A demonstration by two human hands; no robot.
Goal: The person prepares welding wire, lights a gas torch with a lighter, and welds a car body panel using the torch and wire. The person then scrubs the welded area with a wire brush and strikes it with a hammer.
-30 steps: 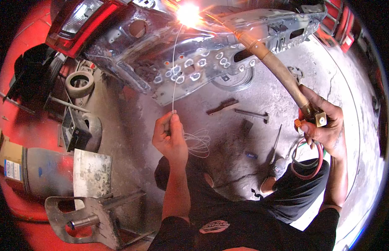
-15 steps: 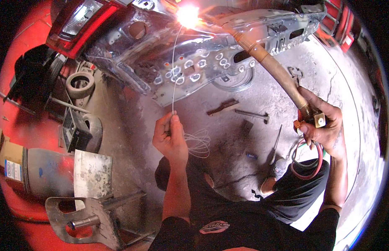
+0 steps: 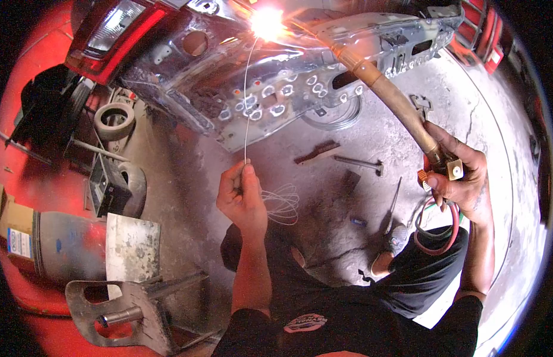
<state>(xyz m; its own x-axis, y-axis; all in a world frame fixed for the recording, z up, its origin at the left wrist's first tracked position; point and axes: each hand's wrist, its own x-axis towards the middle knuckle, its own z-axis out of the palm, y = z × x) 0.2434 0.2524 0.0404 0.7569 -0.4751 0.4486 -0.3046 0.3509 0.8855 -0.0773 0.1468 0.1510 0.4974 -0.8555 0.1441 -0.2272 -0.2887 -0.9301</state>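
My left hand [image 3: 242, 190] pinches a thin welding wire [image 3: 246, 107], which runs up to a bright glow on the metal body panel [image 3: 240, 119]. Loose coils of the same wire hang beside that wrist. In my right hand [image 3: 461, 181] is a gas welding torch [image 3: 386, 89]; thumb and fingers wrap its handle near the orange knob [image 3: 425, 179]. The torch slants up and left, and its tip is lost in the glare. Rings of bare, burnished spots mark the panel. Red and green hoses [image 3: 436, 235] loop below my right hand.
A tail light [image 3: 113, 33] borders the panel at upper left. On the floor lie a brush [image 3: 317, 152], a hammer-like tool [image 3: 358, 163] and a wire coil [image 3: 336, 116]. Tyres [image 3: 114, 119], a drum [image 3: 71, 244] and a metal stand [image 3: 133, 315] are at left.
Almost nothing differs. Both hands, the wire and the torch hold nearly the same place, and the glow stays at the same spot on the panel.
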